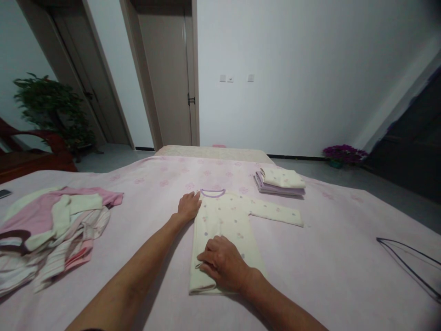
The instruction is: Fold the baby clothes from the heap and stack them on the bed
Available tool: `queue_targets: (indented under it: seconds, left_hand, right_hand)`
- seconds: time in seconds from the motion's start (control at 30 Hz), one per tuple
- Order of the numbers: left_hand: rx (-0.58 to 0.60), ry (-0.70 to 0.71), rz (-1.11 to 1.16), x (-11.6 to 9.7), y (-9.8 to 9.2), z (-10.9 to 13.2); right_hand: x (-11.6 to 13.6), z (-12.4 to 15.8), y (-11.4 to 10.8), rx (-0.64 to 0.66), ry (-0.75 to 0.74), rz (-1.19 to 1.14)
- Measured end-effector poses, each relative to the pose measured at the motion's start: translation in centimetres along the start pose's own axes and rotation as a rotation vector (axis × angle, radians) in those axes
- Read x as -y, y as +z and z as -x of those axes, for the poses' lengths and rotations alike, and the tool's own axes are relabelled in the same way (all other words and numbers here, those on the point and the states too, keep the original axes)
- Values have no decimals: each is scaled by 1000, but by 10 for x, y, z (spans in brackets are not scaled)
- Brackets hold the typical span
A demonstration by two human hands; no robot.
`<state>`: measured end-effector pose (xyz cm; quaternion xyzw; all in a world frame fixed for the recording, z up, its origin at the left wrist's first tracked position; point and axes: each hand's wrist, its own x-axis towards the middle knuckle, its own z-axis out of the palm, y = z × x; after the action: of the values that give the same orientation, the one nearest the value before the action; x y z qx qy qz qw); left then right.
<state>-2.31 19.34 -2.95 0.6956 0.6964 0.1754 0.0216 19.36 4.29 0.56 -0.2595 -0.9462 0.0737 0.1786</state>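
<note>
The right hand [223, 262] lies flat, fingers spread, on the folded lower end of a cream floral garment [227, 216], pressing rather than gripping. The left hand [188, 207] rests open beside its lilac collar [212, 193], holding nothing. One sleeve [275, 214] stretches toward 3 o'clock. Farther off, folded clothes [279, 183] stack at 1 o'clock; a crumpled pink-striped pile [51, 230] lies at 9 o'clock on the pink bedspread [337, 285].
</note>
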Motion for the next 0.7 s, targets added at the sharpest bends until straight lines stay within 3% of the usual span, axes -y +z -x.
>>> queue_targets:
  seconds: [0.23,0.4,0.7]
  left_hand:
    - [-77,-109,117,11,-6,6]
    - [-47,-1,137,2,-8,13]
    - [111,133,3,-8,7,17]
  right_hand:
    - [-1,3,3,-44,-34,-7]
    - [-1,1,7,-73,-55,0]
    - [-2,2,9,-53,-79,18]
